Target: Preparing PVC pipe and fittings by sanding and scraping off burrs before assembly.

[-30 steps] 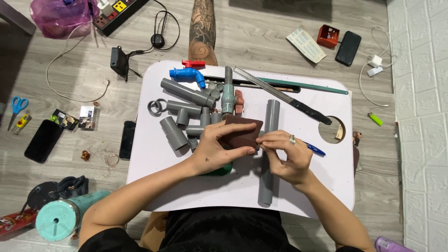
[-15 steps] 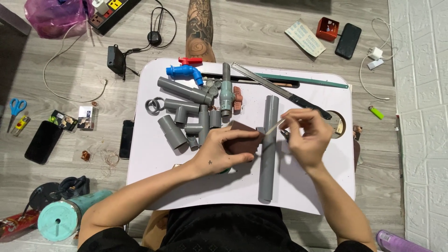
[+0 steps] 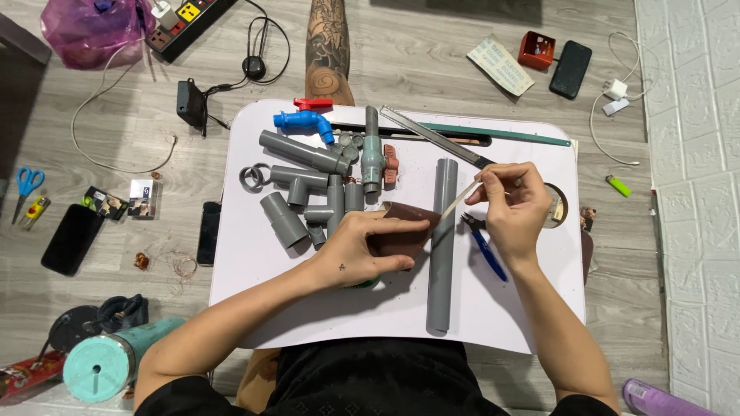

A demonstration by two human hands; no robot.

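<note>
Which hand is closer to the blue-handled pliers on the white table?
The right hand. It hovers just above and right of the blue-handled pliers, pinching a thin pale strip. The left hand is farther, across the long grey pipe, gripping brown sandpaper.

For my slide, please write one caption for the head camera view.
Left hand holds a brown sheet beside a grey pipe; right hand pinches a thin pale strip above a white table.

On the floor to our left we see scissors (image 3: 28,183), a black phone (image 3: 72,239), a coil of copper wire (image 3: 182,266) and a teal tumbler (image 3: 116,359); up top lie a power strip (image 3: 190,21) and a purple bag (image 3: 92,29); to our right sit a red box (image 3: 536,50), a charger (image 3: 614,95) and a green lighter (image 3: 617,185)
</note>
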